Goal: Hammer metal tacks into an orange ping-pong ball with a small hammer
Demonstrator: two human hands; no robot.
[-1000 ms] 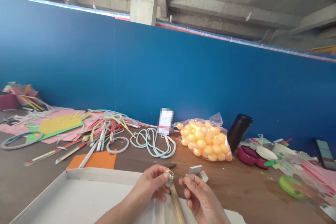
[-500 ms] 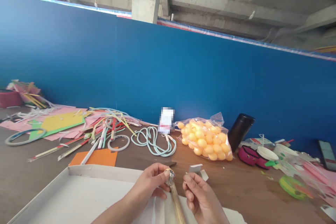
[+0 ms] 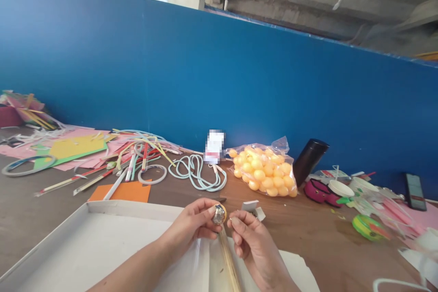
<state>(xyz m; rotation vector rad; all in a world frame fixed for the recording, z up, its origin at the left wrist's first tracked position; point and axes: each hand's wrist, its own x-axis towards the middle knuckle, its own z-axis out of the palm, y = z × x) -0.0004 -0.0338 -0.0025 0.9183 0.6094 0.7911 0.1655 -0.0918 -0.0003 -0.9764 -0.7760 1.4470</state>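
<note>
My left hand (image 3: 195,220) grips a small ball (image 3: 219,215) between thumb and fingers. Shiny silver stud-like pieces cover most of its surface, and a yellow-orange rim shows at its right edge. Just below the ball runs a wooden stick (image 3: 228,260), slanting toward me; whether the two are joined I cannot tell. Close to the ball on the right, my right hand (image 3: 251,242) is closed in a pinch, its fingertips around something too small to make out. Beyond the right hand lies a small opened white box (image 3: 251,206), partly hidden by the fingers.
A large white box lid (image 3: 133,205) lies in front at left. Behind stand a clear bag of orange balls (image 3: 262,171) and a black cylinder (image 3: 310,162). Coloured paper (image 3: 77,148), tape rings and a coiled cord (image 3: 196,175) fill the left; a phone (image 3: 415,191) is far right.
The ball has turned in my left hand, now showing its yellow-orange rim at the right. My right hand has come nearer to it. The view has tilted slightly down.
</note>
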